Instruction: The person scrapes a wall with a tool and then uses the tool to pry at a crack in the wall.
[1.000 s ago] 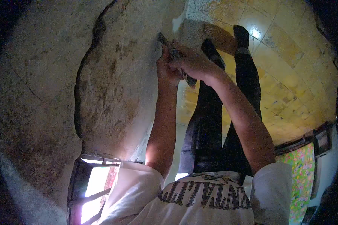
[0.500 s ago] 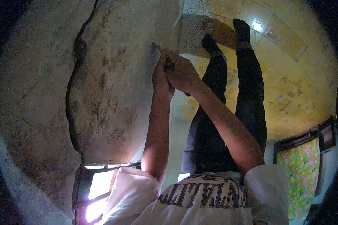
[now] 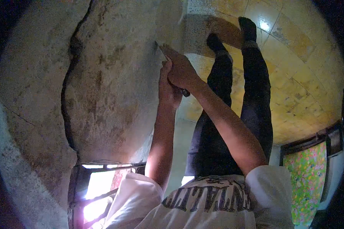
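A hand tool with a thin, pale metal blade [image 3: 162, 51] and a dark handle [image 3: 185, 92] slants up against the wall, its tip at or very near the surface. My right hand [image 3: 182, 70] is closed around the handle, its arm reaching across from the right. Just below and to the left, my left hand [image 3: 169, 89] presses against the right one, fingers closed about the same handle. Most of the grip is hidden between the two hands, and the exact kind of blade is hard to make out. The plastered wall [image 3: 114, 87] is stained with brown patches.
A long, dark crack [image 3: 67, 91] runs down the wall. Below it, bright light comes through a barred window [image 3: 99, 187]. My dark-clad legs [image 3: 254, 80] stand on yellowish tiled floor [image 3: 294, 87]. A green floral curtain [image 3: 305, 179] hangs at lower right.
The right hand and tool have turned slightly, so more of the blade shows. The handle's end has shifted a little left, and the view has moved slightly against the wall.
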